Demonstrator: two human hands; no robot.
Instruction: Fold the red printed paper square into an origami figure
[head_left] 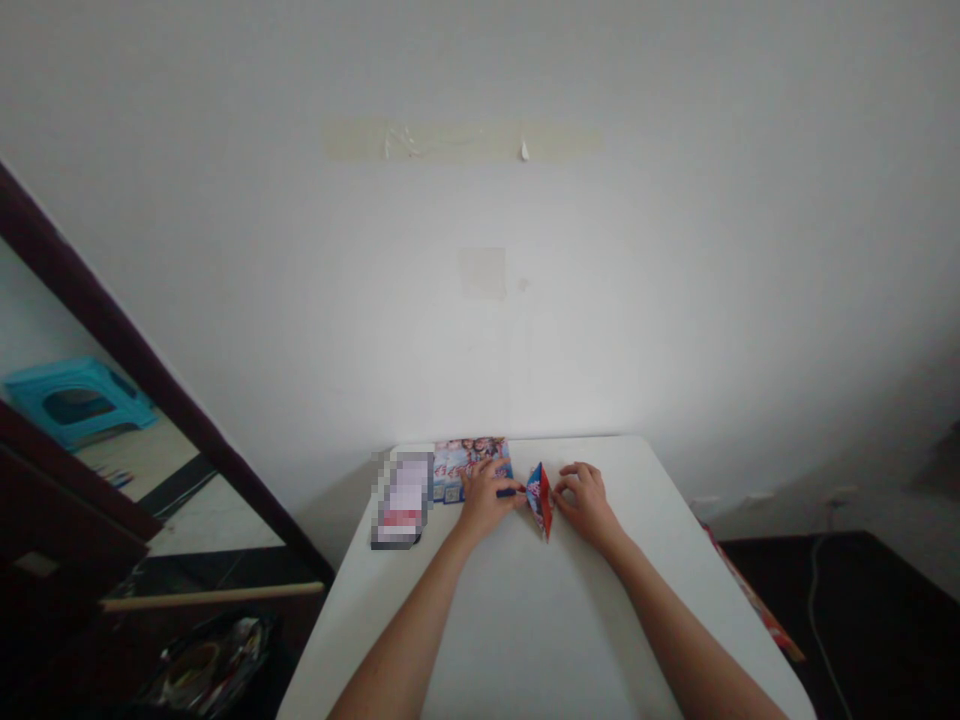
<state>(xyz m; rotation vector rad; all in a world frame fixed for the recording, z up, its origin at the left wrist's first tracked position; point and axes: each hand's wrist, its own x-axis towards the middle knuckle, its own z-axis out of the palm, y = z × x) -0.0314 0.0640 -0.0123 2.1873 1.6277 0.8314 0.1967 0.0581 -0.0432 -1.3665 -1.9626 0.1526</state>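
A small folded paper piece (pixel 538 498), blue and red with printed patterns and pointed ends, stands on the white table between my hands. My left hand (pixel 486 497) pinches its left side between thumb and fingers. From the other side, my right hand (pixel 581 498) grips its right edge with thumb and index finger, the other fingers curled. Partly beneath my left hand lies a printed leaflet (pixel 457 460) with pictures of people and small square codes along its lower edge.
A phone (pixel 405 500), blurred out, lies at the table's (pixel 525 640) left edge. Behind stands a wall (pixel 675 300) with tape marks. On the left are a mirror frame (pixel 150 340), a blue stool (pixel 75 400) and a black bag (pixel 217 660). A cable (pixel 814 590) hangs at right.
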